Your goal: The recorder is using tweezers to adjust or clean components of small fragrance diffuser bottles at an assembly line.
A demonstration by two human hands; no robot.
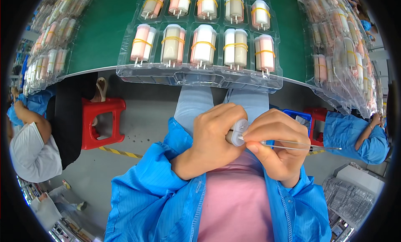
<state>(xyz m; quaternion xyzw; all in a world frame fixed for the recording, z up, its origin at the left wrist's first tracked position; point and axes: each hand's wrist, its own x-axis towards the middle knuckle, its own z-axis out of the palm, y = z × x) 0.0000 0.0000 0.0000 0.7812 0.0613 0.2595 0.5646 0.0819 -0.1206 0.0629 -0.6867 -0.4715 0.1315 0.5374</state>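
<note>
My left hand (214,133) is closed round a small grey twin-cylinder part (239,129), its rounded end turned toward my right hand. My right hand (280,143) pinches a pair of metal tweezers (303,145), their long ends sticking out to the right. The fingertips of that hand are at the end face of the grey part; whether the tweezer tips go into it is hidden by my fingers. Beyond both hands, a clear plastic tray (150,75) holds several paired cylinders (203,43) in pink, white and grey, bound with yellow rubber bands, with thin white pins at their near ends.
The tray lies on a green-topped table (96,33) and overhangs its near edge. Stacked trays of similar cylinders (48,60) stand at the left, and more stacks (351,54) at the right. A red stool (102,121) and seated people (35,146) flank me.
</note>
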